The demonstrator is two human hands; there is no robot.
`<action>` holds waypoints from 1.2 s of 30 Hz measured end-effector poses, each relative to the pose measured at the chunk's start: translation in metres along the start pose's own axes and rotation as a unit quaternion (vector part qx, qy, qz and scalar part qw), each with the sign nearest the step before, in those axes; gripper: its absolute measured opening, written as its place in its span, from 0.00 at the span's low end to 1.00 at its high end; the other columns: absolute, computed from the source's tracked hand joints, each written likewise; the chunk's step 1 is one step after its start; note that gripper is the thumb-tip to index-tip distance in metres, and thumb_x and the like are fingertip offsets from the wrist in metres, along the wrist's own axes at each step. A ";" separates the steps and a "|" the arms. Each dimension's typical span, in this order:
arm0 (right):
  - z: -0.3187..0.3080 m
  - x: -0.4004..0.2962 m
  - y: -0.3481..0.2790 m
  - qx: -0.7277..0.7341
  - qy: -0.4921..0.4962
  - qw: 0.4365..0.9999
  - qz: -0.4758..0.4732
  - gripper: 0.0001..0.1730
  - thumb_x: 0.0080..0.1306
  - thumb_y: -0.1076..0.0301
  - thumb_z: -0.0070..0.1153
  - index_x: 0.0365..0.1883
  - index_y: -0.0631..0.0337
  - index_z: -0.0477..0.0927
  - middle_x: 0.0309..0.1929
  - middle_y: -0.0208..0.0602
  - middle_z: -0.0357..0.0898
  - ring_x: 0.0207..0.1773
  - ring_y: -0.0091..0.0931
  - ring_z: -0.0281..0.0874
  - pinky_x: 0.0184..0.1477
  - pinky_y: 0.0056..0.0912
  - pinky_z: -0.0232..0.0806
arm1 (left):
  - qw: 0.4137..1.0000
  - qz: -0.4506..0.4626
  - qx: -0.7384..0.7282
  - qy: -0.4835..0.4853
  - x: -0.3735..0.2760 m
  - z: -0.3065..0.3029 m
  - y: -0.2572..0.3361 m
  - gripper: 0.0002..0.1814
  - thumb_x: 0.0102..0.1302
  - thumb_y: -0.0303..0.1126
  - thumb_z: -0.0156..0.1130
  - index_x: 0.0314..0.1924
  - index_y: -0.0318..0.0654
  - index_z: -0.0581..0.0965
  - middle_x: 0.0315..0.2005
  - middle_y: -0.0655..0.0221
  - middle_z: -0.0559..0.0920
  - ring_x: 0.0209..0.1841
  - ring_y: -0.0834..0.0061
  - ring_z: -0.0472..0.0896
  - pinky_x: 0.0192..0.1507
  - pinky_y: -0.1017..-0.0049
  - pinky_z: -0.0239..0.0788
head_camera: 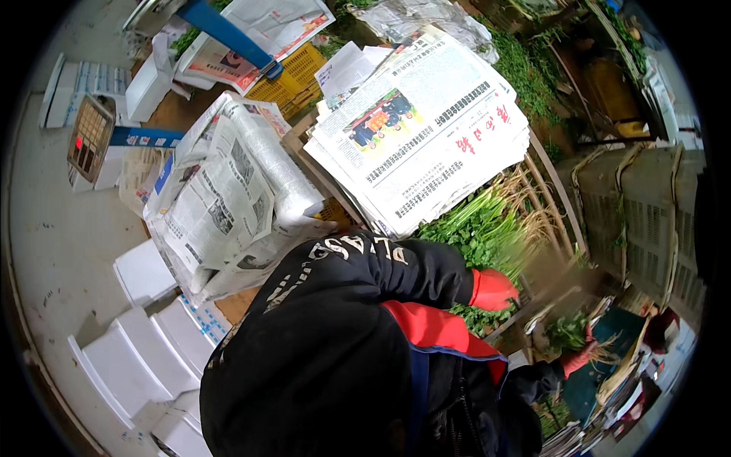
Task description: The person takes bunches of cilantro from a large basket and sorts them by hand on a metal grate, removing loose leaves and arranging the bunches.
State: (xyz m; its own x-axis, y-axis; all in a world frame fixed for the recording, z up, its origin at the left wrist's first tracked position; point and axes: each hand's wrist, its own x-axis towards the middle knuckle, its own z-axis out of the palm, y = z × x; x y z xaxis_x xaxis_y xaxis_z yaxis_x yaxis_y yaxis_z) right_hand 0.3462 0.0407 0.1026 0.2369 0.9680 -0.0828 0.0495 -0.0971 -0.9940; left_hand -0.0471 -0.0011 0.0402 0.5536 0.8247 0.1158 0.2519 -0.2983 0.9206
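Note:
My left hand [494, 290] wears a red glove and lies low over a heap of leafy greens with pale roots [474, 228]. Its fingertips are turned down at the heap's edge, and whether they grip any stems is hard to see. Farther right, my right hand [578, 361], also in a red glove, holds a small bunch of rooted greens [566, 333] above a dark green surface [579, 394]. The bunch's leaves show on one side of the glove and its roots on the other. A blurred patch covers the area between the hands.
A thick newspaper stack [422, 137] covers part of the greens. Newspaper-wrapped contents [223, 200] stand beside it, near a yellow plastic crate [291, 74]. White foam boxes [137, 354] and a scale display [90, 137] are at left. A strapped grey container [634, 211] stands right.

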 end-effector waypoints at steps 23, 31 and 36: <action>0.212 -0.112 -0.077 -0.151 -0.092 0.984 -0.026 0.17 0.70 0.60 0.47 0.28 0.65 0.70 0.26 0.38 0.75 0.30 0.25 0.73 0.36 0.28 0.66 | 0.972 0.098 -0.211 0.034 0.012 -0.011 0.054 0.44 0.50 0.42 0.67 0.62 0.33 0.58 0.39 0.49 0.77 0.39 0.50 0.77 0.42 0.61 0.69; 0.177 -0.117 -0.083 -0.073 0.036 0.992 -0.095 0.21 0.72 0.55 0.40 0.29 0.65 0.67 0.35 0.47 0.75 0.43 0.32 0.72 0.55 0.39 0.63 | 0.974 0.008 -0.158 -0.160 0.000 -0.015 0.054 0.29 0.48 0.36 0.63 0.51 0.35 0.68 0.32 0.50 0.79 0.36 0.50 0.79 0.37 0.58 0.69; 0.082 -0.113 -0.112 0.092 0.087 0.981 -0.145 0.18 0.72 0.51 0.36 0.35 0.54 0.71 0.51 0.46 0.75 0.57 0.37 0.70 0.65 0.48 0.57 | 0.938 -0.072 -0.209 -0.266 -0.015 0.005 0.025 0.18 0.49 0.28 0.55 0.43 0.35 0.75 0.28 0.52 0.80 0.31 0.53 0.80 0.34 0.60 0.69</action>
State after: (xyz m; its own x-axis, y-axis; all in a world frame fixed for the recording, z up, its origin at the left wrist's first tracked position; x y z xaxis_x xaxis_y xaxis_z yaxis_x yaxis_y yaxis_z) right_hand 0.2341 -0.0392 0.2177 0.4025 0.8928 0.2022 -0.0336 0.2352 -0.9714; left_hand -0.0447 -0.0233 0.0597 0.8836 0.4522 -0.1216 0.0826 0.1052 0.9910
